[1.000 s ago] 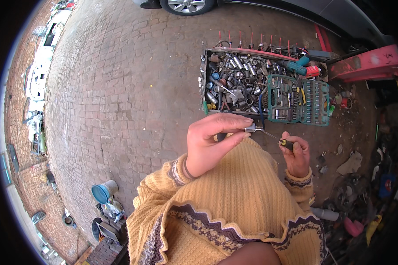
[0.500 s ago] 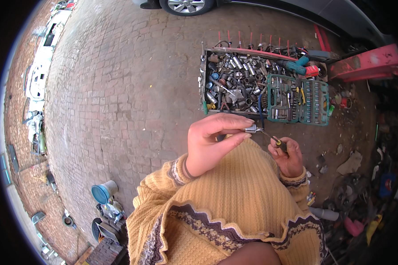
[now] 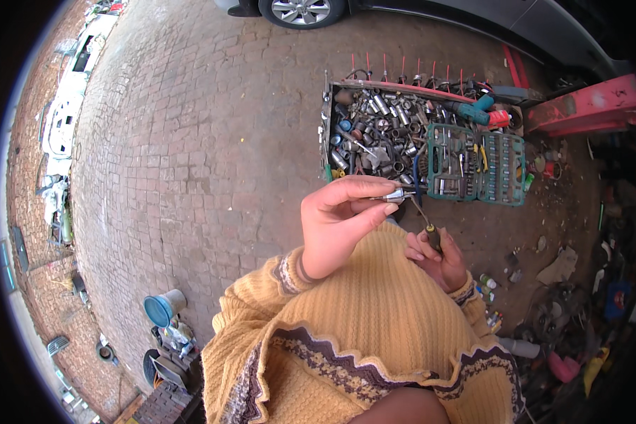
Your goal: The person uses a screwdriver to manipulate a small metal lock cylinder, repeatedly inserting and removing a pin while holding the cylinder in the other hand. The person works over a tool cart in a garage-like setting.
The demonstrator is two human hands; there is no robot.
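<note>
Chrome-coloured, the socket point(image 3: 396, 196) sits pinched between the left hand's point(image 3: 336, 226) fingers, just off the near edge of the tray point(image 3: 431, 91), while the right hand's point(image 3: 444, 265) fingers grip a dark-handled pick point(image 3: 433, 238). The pick's bent shaft reaches the socket's end, so the work on it looks under way, though how much is done or left cannot be told. Lettering on socket, pick and case point(image 3: 521, 172) is too small to read.

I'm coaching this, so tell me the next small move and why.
Perhaps turn the dark-handled tool slightly with the right hand while the left hand steadies the silver cylinder: that hand pinches it, and the tool's bent tip seems to meet its end.
</note>
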